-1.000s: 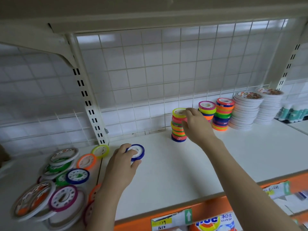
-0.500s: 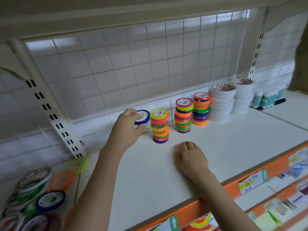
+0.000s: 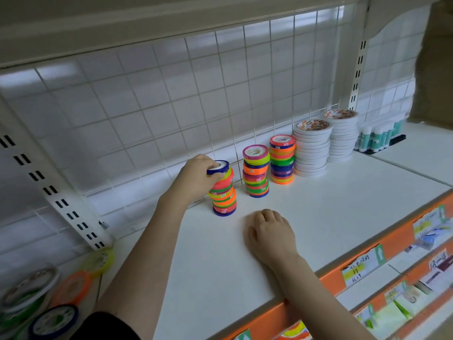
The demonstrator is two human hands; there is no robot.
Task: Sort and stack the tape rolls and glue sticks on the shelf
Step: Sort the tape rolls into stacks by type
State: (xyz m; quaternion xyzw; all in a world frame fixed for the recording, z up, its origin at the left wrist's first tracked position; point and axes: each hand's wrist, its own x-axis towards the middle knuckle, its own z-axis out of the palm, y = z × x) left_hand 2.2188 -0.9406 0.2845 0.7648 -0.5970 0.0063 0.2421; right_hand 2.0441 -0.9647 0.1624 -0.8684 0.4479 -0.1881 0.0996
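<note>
Head view, frame centre: left hand (image 3: 196, 176) pinches blue tape roll (image 3: 219, 166) atop leaning colour stack (image 3: 223, 192); right hand (image 3: 272, 233) rests flat on shelf (image 3: 343, 204). Roll likely light, stiff, slick; hold by rim.

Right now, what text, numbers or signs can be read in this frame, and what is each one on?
"89": handwritten on the yellow price tag on the orange shelf edge; the lines above and below it are too blurred.
Green arrow pointing up: beside that tag, green arrow sign.
Red print on the tops of the white tape stacks: unreadable.
Marks on the coloured tape rolls: too small.
Other shelf-edge tags: blurred.
</note>
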